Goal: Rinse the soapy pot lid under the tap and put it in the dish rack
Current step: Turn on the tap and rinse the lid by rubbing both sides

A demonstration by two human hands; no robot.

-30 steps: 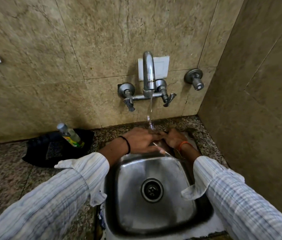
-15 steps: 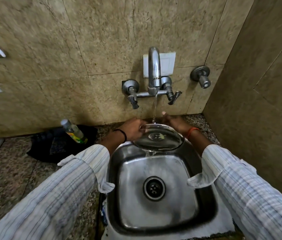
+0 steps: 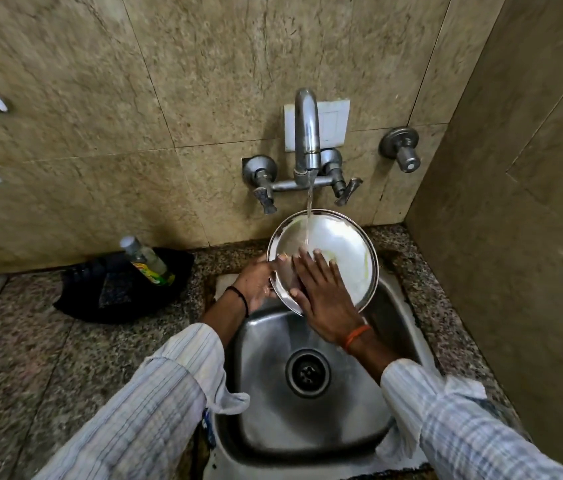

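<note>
Steel pot lid (image 3: pixel 339 251), round and shiny, tilted up over the far edge of the sink (image 3: pixel 262 341) with its hollow inner face toward the viewer; white suds cling to the right part of that face. Tap (image 3: pixel 307 133), wall-mounted, directly above the lid; a thin stream of water (image 3: pixel 309 209) falls from the spout onto the upper left of the inner face. Left hand (image 3: pixel 256 282), black band at the wrist, grips the lid's left rim, thumb on the inner face and fingers curled behind. Right hand (image 3: pixel 325 299), orange thread at the wrist, lies flat on the lower part of the inner face, fingers straight and slightly spread, tips just beside the point where the stream lands. Both forearms wear pale striped sleeves rolled back. Drain (image 3: pixel 307 373), round, at the centre of the steel basin, near side of the lid. Bottle (image 3: pixel 147 259) with a yellow-green label, leaning on a black cloth (image 3: pixel 117 292), on the speckled stone counter (image 3: pixel 31 341) left of the sink. Second valve (image 3: pixel 401 148) on the tiled wall, right of the tap.
</note>
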